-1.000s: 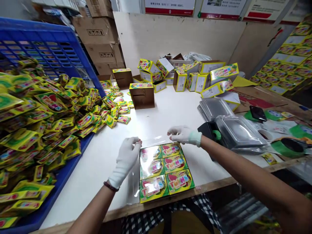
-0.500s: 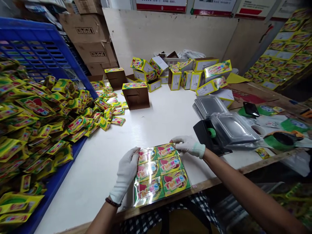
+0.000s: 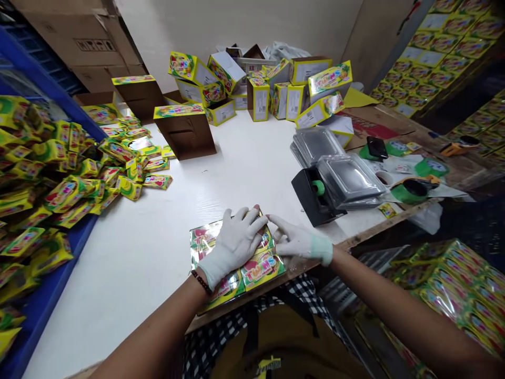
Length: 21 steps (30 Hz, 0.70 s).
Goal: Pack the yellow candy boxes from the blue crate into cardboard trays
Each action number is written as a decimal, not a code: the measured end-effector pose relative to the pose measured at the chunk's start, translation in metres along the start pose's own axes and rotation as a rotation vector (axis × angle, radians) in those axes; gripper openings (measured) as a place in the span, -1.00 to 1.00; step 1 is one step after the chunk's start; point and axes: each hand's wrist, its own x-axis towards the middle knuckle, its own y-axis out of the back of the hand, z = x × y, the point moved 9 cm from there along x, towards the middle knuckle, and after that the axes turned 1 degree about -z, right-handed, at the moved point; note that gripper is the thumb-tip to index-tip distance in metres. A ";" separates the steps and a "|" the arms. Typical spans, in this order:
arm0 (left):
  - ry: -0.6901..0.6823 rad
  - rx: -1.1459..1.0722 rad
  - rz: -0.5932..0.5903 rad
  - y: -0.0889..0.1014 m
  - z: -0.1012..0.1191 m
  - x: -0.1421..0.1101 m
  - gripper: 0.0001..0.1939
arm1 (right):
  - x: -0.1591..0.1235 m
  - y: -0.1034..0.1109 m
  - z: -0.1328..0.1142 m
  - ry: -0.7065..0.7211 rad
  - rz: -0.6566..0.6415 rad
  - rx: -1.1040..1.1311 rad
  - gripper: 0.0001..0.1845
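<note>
A clear-covered tray of small green and yellow "TWINS" boxes (image 3: 260, 269) lies at the table's front edge. My left hand (image 3: 235, 239), in a white glove, rests flat across its top with the fingers spread. At the tray's right edge is my right hand (image 3: 291, 238), also gloved, its fingers bent near the far right corner. Whether those fingertips grip the tray's edge I cannot make out. To the right stand a black tape dispenser (image 3: 310, 202) and a stack of clear plastic lids (image 3: 349, 179).
A blue crate (image 3: 74, 237) heaped with small boxes is on the left, some spilling onto the white table (image 3: 145, 252). Open display cartons (image 3: 185, 131) stand at the back. Green tape rolls (image 3: 410, 190) lie at right, and packed trays (image 3: 453, 279) are stacked below.
My left hand has moved from the tray's left edge onto its top. My right hand has slid down along the right edge. The view has tilted downward.
</note>
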 end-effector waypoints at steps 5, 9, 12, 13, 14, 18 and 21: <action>0.010 0.047 -0.022 0.003 0.001 0.000 -0.69 | -0.033 -0.017 0.038 -0.065 -0.047 0.300 0.02; -0.004 0.058 -0.030 0.003 0.003 0.001 -0.62 | -0.034 -0.026 0.057 -0.058 -0.003 0.526 -0.07; -0.026 0.058 -0.048 0.001 0.002 0.002 -0.56 | -0.038 -0.021 0.059 -0.067 0.002 0.511 -0.19; -0.028 0.060 -0.050 0.000 0.001 0.003 -0.56 | -0.042 -0.010 0.058 -0.069 0.020 0.446 -0.28; -0.030 0.063 -0.050 -0.001 0.000 0.004 -0.57 | -0.048 0.007 0.056 -0.065 0.069 0.363 -0.38; -0.030 0.067 -0.041 -0.003 -0.003 0.005 -0.60 | -0.094 0.132 0.041 0.058 0.623 0.071 -0.58; -0.035 0.059 -0.031 -0.004 -0.004 0.004 -0.61 | -0.116 0.200 0.037 0.091 0.906 -0.150 -0.56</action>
